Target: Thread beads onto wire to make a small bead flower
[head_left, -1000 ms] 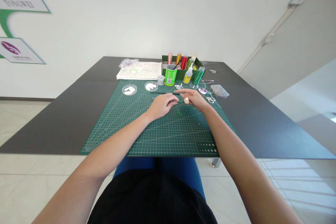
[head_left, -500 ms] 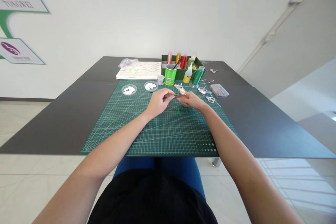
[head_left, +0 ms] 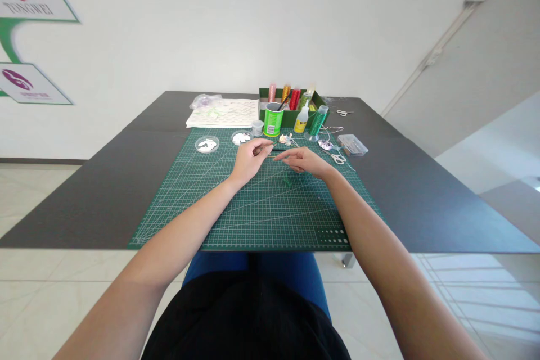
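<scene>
My left hand [head_left: 250, 161] is closed in a pinch round a thin dark stick [head_left: 280, 150] that points right, just above the mat; its exact kind is too small to tell. My right hand [head_left: 307, 162] faces it with the index finger stretched out, its tip just below the stick; nothing shows in its fingers. Beyond the hands, a small cream flower-like piece [head_left: 283, 138] lies with pale bits beside it. Green scraps of thread [head_left: 287, 181] lie on the green cutting mat [head_left: 253, 214] nearer to me.
Behind stand a green can [head_left: 274, 120], a glue bottle [head_left: 301, 119], a green thread spool [head_left: 318, 122] and a box [head_left: 289, 118] of coloured spools. Dishes of white pieces [head_left: 207, 144] lie left; scissors [head_left: 338, 158] and a clear plastic case [head_left: 352, 145] lie right.
The cream flower-like piece has left the fingers and lies farther back on the mat. My left hand has shifted slightly left; my right index finger now stretches out leftward.
</scene>
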Demonstrator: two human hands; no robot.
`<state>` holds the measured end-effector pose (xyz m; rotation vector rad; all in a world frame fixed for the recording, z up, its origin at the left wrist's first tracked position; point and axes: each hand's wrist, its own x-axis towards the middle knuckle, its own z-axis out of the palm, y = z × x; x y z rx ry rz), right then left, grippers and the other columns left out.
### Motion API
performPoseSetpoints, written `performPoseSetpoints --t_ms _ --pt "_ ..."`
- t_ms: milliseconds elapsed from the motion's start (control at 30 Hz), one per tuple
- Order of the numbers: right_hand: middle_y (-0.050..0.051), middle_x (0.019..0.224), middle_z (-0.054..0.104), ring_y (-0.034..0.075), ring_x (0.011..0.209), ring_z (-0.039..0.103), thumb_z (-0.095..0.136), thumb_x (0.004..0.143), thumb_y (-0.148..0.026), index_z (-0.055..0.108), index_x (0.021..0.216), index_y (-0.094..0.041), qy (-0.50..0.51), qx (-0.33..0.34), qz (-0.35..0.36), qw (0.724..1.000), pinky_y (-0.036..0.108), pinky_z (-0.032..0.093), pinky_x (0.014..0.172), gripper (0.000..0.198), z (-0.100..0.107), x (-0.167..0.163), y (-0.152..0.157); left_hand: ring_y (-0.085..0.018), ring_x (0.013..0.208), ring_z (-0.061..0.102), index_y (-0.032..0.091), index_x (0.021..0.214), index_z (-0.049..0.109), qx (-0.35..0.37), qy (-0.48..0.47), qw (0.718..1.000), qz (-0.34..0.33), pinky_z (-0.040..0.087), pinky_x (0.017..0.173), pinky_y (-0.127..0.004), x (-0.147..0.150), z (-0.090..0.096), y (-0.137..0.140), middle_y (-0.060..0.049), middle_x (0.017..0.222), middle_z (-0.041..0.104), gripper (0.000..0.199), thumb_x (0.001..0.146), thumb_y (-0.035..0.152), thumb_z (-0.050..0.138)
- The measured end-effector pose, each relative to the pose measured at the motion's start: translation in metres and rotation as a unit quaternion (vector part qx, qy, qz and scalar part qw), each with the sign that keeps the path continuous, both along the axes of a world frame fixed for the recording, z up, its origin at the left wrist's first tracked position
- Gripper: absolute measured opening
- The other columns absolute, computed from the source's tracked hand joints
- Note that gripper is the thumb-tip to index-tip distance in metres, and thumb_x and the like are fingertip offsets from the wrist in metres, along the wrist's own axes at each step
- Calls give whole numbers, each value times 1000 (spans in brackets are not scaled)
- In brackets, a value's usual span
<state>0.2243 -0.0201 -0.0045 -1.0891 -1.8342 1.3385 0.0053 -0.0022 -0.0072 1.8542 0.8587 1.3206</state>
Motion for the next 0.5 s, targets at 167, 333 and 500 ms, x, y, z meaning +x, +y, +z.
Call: performPoseSetpoints --t_ms 167,333,500 --pt "-10 46 37 7 42 28 65 87 -36 72 114 -10 0 -1 -5 1000 23 19 43 38 2 0 -1 -16 70 64 16 96 74 -27 -15 1000 -6 49 62 -26 -1 -2 5 -5 80 73 24 89 36 64" --pt "-10 45 39 7 41 31 65 86 -34 73 114 -10 1 -8 3 1000 21 23 42 37 4 1 -2 -13 63 59 16 92 73 -41 -19 999 -18 46 56 -25 -1 -3 7 -4 78 71 23 86 37 67" --pt "-4 54 58 7 41 45 67 84 -35 74 110 -11 10 -25 -7 1000 20 30 40 36 4 2 -1 -10 54 52 16 91 71 -68 -36 997 -21 43 52 -24 0 -4 8 -3 77 67 25 81 39 73"
